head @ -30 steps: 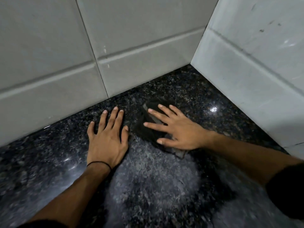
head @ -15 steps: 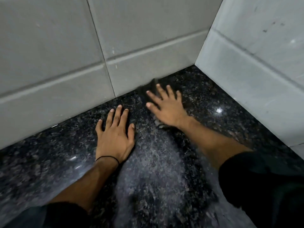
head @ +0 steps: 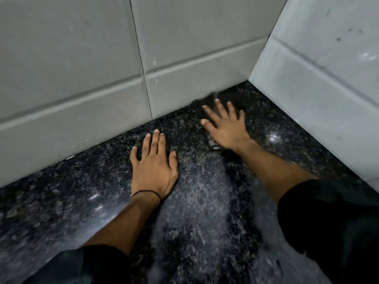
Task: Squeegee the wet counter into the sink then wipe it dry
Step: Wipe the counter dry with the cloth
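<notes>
The counter (head: 86, 193) is dark speckled granite that runs into a tiled corner. My right hand (head: 225, 128) lies flat with fingers spread, pressing a dark cloth (head: 205, 103) onto the counter close to the back wall; most of the cloth is hidden under the hand and blurred. My left hand (head: 153, 167) rests palm down on the counter, fingers apart, holding nothing, with a thin black band at the wrist. A dull matte streak (head: 196, 201) runs across the granite from the cloth back toward me. No sink or squeegee is in view.
Grey wall tiles (head: 82, 78) close off the back of the counter and a white tiled wall (head: 317, 89) closes off the right side; they meet in a corner just beyond my right hand. Glossy reflections show on the granite at left and right.
My right hand has pushed the cloth away from me, from beside my left hand to the foot of the back wall. My left hand has stayed planted in place.
</notes>
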`<state>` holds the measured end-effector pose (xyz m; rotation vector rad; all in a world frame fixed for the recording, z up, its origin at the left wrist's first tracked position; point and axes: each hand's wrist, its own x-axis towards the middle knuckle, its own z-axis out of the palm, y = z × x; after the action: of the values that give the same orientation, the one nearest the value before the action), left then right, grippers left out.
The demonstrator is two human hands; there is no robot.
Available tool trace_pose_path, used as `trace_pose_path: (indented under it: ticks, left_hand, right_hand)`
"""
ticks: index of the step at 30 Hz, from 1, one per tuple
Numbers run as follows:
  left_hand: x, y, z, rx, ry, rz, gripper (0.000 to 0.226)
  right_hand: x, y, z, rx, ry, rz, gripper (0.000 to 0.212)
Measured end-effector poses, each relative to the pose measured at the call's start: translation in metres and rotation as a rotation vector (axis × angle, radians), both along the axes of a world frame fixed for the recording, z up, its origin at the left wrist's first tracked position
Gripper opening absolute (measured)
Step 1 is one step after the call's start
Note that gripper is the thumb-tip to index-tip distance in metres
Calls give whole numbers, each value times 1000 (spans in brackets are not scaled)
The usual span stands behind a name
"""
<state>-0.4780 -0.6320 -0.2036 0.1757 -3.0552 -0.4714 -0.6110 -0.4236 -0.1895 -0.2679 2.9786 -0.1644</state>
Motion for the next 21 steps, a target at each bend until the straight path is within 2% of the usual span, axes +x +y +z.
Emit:
trace_pose_path:
  ticks: [4,6,8,10,13,17,21]
  left_hand:
    - [1,0,1,-6,1,-1,60]
    - [3,0,4,-5,3,-11,59]
    - [3,0,6,3,-1,-12,59]
    - [2,0,6,10,-11,-16,59]
    - [2,0,3,26,1,-14,60]
    - [3,0,2,74,29,9,60]
    - [-12,15,17,83,159,3,56]
  right_hand:
    - [41,-47,4,-45,-69,119,63]
    - [56,-46,13,-186,-117,155,63]
    - [67,-25,20,-314,36,104,58]
    - [79,8,17,-273,214,-91,53]
    - [96,49,0,-110,172,-294,55]
    - [94,56,-8,-65,145,-287,57]
    - [95,58,-11,-66,165,-288,57]
